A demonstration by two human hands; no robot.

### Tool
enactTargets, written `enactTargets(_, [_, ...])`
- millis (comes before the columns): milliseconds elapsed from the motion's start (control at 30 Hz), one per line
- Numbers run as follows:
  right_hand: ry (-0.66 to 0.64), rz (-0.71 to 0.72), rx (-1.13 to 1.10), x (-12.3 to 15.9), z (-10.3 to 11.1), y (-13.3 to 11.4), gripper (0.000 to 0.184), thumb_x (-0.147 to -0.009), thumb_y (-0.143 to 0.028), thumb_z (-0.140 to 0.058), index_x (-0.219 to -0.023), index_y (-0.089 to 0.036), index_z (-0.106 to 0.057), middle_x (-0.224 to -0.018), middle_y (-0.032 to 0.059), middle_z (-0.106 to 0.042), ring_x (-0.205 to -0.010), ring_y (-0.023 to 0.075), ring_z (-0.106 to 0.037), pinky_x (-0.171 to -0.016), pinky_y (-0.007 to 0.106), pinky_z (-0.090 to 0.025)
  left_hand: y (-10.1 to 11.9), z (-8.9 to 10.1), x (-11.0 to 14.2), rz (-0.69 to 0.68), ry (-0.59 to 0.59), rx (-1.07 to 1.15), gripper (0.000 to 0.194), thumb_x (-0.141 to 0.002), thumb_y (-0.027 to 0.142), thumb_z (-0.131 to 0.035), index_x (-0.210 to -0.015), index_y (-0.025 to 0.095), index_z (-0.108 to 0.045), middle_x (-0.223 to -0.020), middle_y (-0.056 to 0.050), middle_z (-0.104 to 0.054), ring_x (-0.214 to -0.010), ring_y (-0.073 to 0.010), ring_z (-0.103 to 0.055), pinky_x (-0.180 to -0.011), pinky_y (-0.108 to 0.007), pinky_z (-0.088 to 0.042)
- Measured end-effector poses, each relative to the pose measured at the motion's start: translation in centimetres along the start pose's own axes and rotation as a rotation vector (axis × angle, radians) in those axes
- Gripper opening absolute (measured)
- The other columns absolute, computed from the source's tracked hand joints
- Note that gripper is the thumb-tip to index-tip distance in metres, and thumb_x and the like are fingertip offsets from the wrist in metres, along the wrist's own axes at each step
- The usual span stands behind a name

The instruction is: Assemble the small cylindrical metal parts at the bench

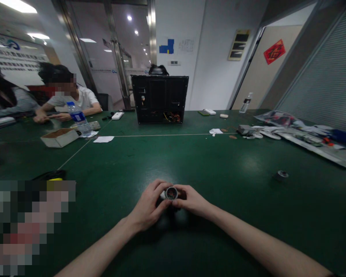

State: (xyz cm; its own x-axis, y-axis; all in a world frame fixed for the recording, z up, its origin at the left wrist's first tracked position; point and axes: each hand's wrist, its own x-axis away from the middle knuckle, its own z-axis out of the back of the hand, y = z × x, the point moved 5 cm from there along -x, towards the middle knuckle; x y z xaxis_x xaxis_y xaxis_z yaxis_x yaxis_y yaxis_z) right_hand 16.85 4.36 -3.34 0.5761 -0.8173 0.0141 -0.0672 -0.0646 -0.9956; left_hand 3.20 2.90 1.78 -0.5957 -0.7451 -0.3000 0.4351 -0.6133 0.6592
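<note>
A small round metal part (pixel 171 192) with a dark centre sits between my two hands, just above the green table (pixel 219 165). My left hand (pixel 150 206) curls around its left side, fingers closed on it. From the right, my right hand (pixel 190 200) pinches the same part with thumb and fingers. Both forearms reach in from the bottom edge. A similar small dark ring-shaped part (pixel 281 176) lies alone on the table to the right, well away from either hand.
An open black computer case (pixel 159 99) stands at the table's far middle. At the far left sit two people, with a water bottle (pixel 78 118) and a cardboard box (pixel 59 137) nearby. Metal panels and bags (pixel 305 134) lie at the right. A yellow-black tool (pixel 50 176) lies left.
</note>
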Motion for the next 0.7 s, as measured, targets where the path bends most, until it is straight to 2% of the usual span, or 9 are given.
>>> enactTargets(133, [0.017, 0.015, 0.016, 0.0, 0.0, -0.1, 0.049, -0.066, -0.042, -0.076, -0.101, -0.014, -0.056, -0.083, 0.0014, -0.06, -0.07, 0.012, -0.056, -0.064, 0.024, -0.044, 0.1, 0.1, 0.1, 0.009, -0.003, 0.01, 0.034, -0.091, 0.039, -0.042, -0.119, 0.02, -0.05, -0.115, -0.01, -0.05, -0.103, -0.0248, -0.051, -0.091, -0.037, -0.042])
enactTargets(267, [0.064, 0.034, 0.043, 0.1, 0.2, -0.3, 0.056, -0.064, -0.036, -0.078, -0.11, -0.017, -0.05, -0.084, 0.0006, -0.061, -0.074, 0.0136, -0.057, -0.064, 0.024, -0.044, 0.3, 0.4, 0.1, 0.001, -0.028, 0.009, 0.038, -0.091, 0.037, -0.043, -0.126, 0.023, -0.045, -0.12, -0.01, -0.045, -0.107, -0.025, -0.049, -0.092, -0.038, -0.043])
enactTargets(433, [0.193, 0.063, 0.11, 0.1, 0.5, -0.1, 0.068, -0.06, -0.021, -0.078, -0.117, -0.02, -0.04, -0.091, 0.001, -0.059, -0.073, 0.0123, -0.056, -0.058, 0.021, -0.044, 0.4, 0.5, 0.1, -0.026, -0.031, 0.023, 0.038, -0.092, 0.032, -0.041, -0.13, 0.025, -0.043, -0.122, -0.009, -0.042, -0.11, -0.0243, -0.047, -0.093, -0.038, -0.043])
enactTargets(567, [0.253, 0.123, 0.292, 0.4, 0.4, -0.4, 0.067, -0.064, -0.015, -0.071, -0.12, -0.022, -0.036, -0.098, 0.0028, -0.057, -0.067, 0.0105, -0.056, -0.054, 0.021, -0.045, -0.3, 0.1, 0.1, 0.029, 0.035, 0.083, 0.035, -0.09, 0.026, -0.047, -0.124, 0.022, -0.042, -0.117, -0.009, -0.047, -0.098, -0.0206, -0.055, -0.089, -0.037, -0.047])
enactTargets(700, [0.225, 0.224, 0.484, 1.0, -0.3, -1.3, 0.061, -0.069, -0.014, -0.066, -0.122, -0.022, -0.037, -0.106, 0.0059, -0.056, -0.081, 0.0144, -0.058, -0.063, 0.024, -0.048, -0.9, -0.3, 0.0, 0.122, 0.06, 0.141, 0.04, -0.081, 0.021, -0.061, -0.116, 0.02, -0.042, -0.112, -0.008, -0.053, -0.093, -0.0192, -0.058, -0.084, -0.036, -0.051])
